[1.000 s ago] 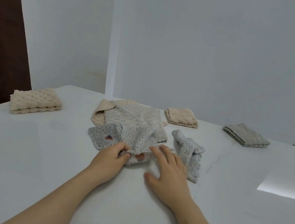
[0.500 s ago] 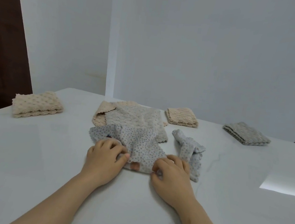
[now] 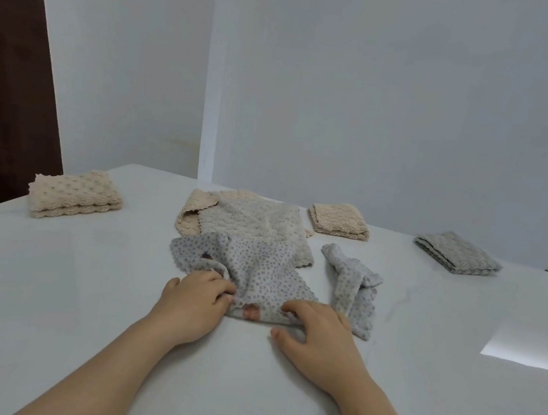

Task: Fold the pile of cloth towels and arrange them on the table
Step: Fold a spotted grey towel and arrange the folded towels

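The table (image 3: 47, 300) stretches wide on both sides of the hands, and its far edge meets the wall. The dotted grey towel (image 3: 258, 271) lies just in front of both hands. The left hand (image 3: 191, 304) grips its near edge with curled fingers. The right hand (image 3: 318, 337) curls its fingers over the same edge, with the thumb on the table. A crumpled towel (image 3: 349, 285) lies just beside it.

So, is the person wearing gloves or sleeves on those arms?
No. The left hand and the right hand are bare, and so are both forearms up to the frame's edge. No sleeve, watch, bracelet or ring shows.
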Demonstrator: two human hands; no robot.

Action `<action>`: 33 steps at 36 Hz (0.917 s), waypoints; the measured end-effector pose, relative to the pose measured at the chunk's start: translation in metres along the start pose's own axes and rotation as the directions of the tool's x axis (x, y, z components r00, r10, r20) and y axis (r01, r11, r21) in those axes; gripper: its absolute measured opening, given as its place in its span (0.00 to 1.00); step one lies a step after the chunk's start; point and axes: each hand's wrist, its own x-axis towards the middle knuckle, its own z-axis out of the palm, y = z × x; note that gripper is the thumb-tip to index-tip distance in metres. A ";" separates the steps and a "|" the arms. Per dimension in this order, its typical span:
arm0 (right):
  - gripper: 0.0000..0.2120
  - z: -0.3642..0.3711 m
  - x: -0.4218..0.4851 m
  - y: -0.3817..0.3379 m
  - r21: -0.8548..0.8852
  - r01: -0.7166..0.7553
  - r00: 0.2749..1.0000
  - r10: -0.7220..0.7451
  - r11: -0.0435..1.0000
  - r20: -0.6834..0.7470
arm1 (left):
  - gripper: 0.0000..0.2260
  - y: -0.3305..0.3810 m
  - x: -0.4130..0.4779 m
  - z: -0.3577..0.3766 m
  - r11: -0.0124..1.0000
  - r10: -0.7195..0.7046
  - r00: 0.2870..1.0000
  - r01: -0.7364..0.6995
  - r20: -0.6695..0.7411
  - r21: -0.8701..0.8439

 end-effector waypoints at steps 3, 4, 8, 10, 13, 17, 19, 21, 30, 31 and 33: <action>0.34 -0.001 0.000 -0.001 -0.027 0.016 1.000 -0.016 1.000 0.015 | 0.14 -0.004 0.000 -0.008 1.000 0.013 1.000 -0.012 0.029 -0.015; 0.30 -0.002 0.000 -0.002 -0.034 0.021 1.000 -0.020 0.999 0.014 | 0.13 -0.006 0.000 -0.011 1.000 0.012 0.999 -0.011 0.042 -0.027; 0.19 -0.009 -0.001 -0.006 0.026 0.032 0.999 -0.032 0.999 -0.021 | 0.11 -0.014 -0.002 -0.023 0.986 -0.024 0.999 0.027 0.022 -0.166; 0.16 -0.013 -0.004 -0.009 0.091 0.014 1.000 -0.012 0.996 -0.028 | 0.14 -0.017 -0.004 -0.026 0.971 -0.076 0.997 0.067 -0.032 -0.229; 0.15 -0.015 -0.006 -0.012 0.058 0.022 0.995 -0.016 0.998 -0.101 | 0.14 -0.017 -0.005 -0.025 0.968 -0.160 0.980 0.132 -0.122 -0.213; 0.24 -0.011 -0.003 -0.012 0.000 0.044 0.996 -0.044 0.999 -0.071 | 0.16 -0.015 -0.006 -0.016 0.996 -0.084 0.976 0.076 -0.201 -0.048; 0.28 -0.006 -0.003 -0.012 -0.065 0.066 0.997 -0.063 0.996 0.044 | 0.17 -0.014 -0.006 -0.013 0.999 -0.031 0.989 0.037 -0.143 0.039; 0.25 -0.006 -0.003 -0.011 -0.092 0.068 0.994 -0.060 0.993 0.091 | 0.17 -0.013 -0.006 -0.010 0.997 -0.008 0.998 0.014 -0.067 0.082; 0.15 -0.015 -0.003 -0.013 0.069 -0.044 0.997 0.040 0.997 0.062 | 0.16 -0.003 -0.011 -0.018 0.994 -0.041 0.995 0.031 -0.093 -0.105; 0.15 -0.014 -0.003 -0.013 0.058 -0.053 0.999 0.052 0.997 0.016 | 0.15 -0.002 -0.012 -0.019 0.995 -0.047 0.989 0.034 -0.138 -0.093; 0.14 -0.013 -0.002 -0.012 0.046 -0.059 0.994 0.063 0.997 -0.091 | 0.13 -0.003 -0.012 -0.021 0.998 -0.050 0.971 0.040 -0.232 -0.050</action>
